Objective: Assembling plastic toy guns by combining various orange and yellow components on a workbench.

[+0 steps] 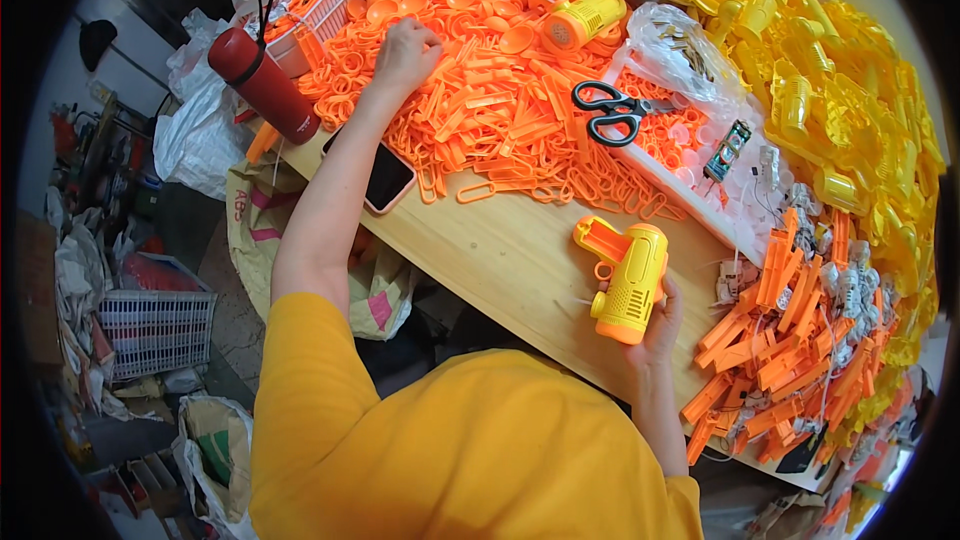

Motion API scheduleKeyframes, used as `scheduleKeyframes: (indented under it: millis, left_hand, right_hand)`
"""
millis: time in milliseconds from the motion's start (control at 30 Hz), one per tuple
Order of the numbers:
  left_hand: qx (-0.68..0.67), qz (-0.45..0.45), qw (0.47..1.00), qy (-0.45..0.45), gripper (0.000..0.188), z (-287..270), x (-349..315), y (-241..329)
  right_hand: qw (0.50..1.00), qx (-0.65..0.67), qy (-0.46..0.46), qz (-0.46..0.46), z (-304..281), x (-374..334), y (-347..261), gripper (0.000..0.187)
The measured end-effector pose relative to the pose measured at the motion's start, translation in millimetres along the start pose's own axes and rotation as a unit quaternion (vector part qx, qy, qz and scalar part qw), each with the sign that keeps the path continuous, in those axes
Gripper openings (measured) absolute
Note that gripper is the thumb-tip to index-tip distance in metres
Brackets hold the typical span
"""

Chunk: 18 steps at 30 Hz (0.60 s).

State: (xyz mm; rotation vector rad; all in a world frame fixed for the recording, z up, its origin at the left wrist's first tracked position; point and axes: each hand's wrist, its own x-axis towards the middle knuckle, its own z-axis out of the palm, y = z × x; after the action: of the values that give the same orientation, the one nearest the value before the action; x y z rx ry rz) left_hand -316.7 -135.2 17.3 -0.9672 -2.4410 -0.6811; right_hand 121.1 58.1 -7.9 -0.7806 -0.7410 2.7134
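My right hand point(660, 328) grips a yellow gun-shaped plastic housing point(632, 280) from its right side, above the near part of the table. The housing has slotted vents and an orange-lined hollow handle part, with a small orange ring beside it. Far to the left, my left hand point(408, 55) reaches into the heap of small orange plastic parts point(490, 90). Its fingers are curled down at small round caps and rings, and whatever lies between them is hidden. Two similar yellow-and-orange housings point(585, 18) rest on the far side of the heap.
Left of the heap stand a red flask point(262, 85) and a phone point(388, 180). Black-handled scissors point(615, 112) lie by a white tray point(690, 202). Yellow shells point(800, 100) pile up at the right, above wired orange parts point(775, 340). The wooden table point(480, 240) shows in front.
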Motion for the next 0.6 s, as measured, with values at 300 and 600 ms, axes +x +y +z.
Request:
scheduleKeyframes:
  millis: [300, 600]
  left_hand:
    - [-0.805, -0.293, 0.509, -0.090, 0.006, -40, -60, 133]
    - [-0.754, -0.444, 0.392, -0.283, 0.033, -9, -160, 236]
  right_hand:
    - [0.997, 0.043, 0.032, -0.049, 4, -13, -17, 0.058]
    - [0.984, 0.029, 0.019, -0.173, 5, -13, -34, 0.062]
